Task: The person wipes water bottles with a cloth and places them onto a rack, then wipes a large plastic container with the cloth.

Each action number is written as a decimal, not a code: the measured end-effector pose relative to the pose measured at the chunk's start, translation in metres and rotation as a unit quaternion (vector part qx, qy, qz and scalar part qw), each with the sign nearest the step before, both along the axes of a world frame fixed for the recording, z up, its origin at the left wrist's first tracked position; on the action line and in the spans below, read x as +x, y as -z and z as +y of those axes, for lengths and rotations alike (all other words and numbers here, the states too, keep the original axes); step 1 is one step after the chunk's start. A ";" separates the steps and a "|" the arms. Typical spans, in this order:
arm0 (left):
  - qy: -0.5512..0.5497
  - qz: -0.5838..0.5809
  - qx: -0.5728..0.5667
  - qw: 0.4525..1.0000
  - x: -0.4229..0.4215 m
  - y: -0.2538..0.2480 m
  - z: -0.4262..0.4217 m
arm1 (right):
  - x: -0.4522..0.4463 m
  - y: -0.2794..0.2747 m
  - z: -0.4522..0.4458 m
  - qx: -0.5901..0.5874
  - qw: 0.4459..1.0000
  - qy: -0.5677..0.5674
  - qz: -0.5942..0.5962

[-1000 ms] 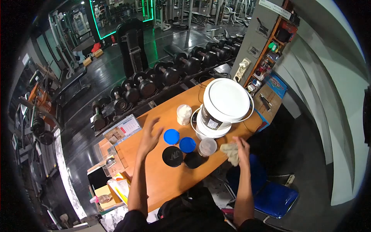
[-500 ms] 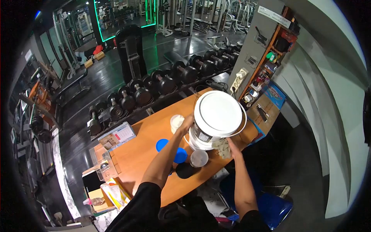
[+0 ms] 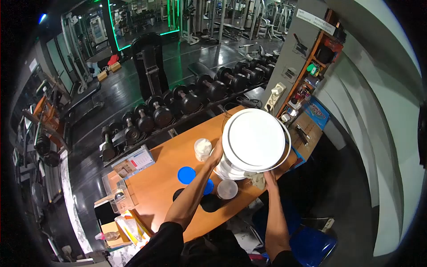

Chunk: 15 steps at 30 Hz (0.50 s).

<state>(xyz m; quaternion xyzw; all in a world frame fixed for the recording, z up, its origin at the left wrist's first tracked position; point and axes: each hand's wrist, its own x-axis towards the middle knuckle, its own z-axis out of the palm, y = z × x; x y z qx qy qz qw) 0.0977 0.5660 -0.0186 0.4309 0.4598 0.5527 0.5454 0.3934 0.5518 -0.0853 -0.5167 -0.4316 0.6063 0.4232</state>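
A white plastic bucket (image 3: 254, 139) with its lid on is held up over the desk, its top facing me and its wire handle hanging on the right. My left hand (image 3: 217, 153) grips its left side, the fingers partly hidden behind it. Under the lower right edge, my right hand (image 3: 270, 179) supports the bucket and holds a pale cloth (image 3: 256, 180) against it. Beneath, another white round container (image 3: 227, 170) is partly hidden. Close to my left hand stands a clear tub (image 3: 202, 151) with white contents.
Blue lids (image 3: 186, 175), a clear round container (image 3: 227, 189) and a black disc (image 3: 210, 203) lie on the wooden desk (image 3: 164, 178). A desk calendar (image 3: 134, 161) stands left. Dumbbells (image 3: 162, 113) line a rack behind; a blue chair (image 3: 313, 242) is at right.
The bucket has come closer and shifted slightly right and down, hiding its label. Both hands moved with it. More of a black disc shows left of my left forearm.
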 end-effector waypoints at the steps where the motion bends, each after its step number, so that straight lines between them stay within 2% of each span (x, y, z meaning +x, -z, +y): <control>1: -0.009 0.003 0.011 1.000 0.000 -0.002 -0.003 | -0.005 -0.015 -0.007 -0.011 1.000 0.010 0.010; 3: -0.031 0.008 0.035 0.999 0.001 -0.008 -0.012 | -0.015 -0.050 -0.026 -0.032 0.999 0.026 0.028; 4: -0.039 0.011 0.047 0.998 0.001 -0.014 -0.020 | -0.017 -0.057 -0.034 -0.047 0.997 0.054 0.039; 7: -0.043 0.022 0.076 0.996 0.001 -0.037 -0.048 | -0.017 -0.077 -0.059 -0.063 0.996 0.035 0.057; 10: -0.036 0.041 0.100 0.994 0.001 -0.064 -0.087 | -0.019 -0.099 -0.088 -0.051 0.992 0.097 0.070; 14: 0.020 0.005 0.013 1.000 0.001 -0.099 -0.163 | -0.003 -0.117 -0.131 -0.051 0.987 0.129 0.085; 15: 0.030 0.012 0.020 0.999 0.002 -0.103 -0.181 | 0.003 -0.118 -0.149 -0.056 0.985 0.135 0.090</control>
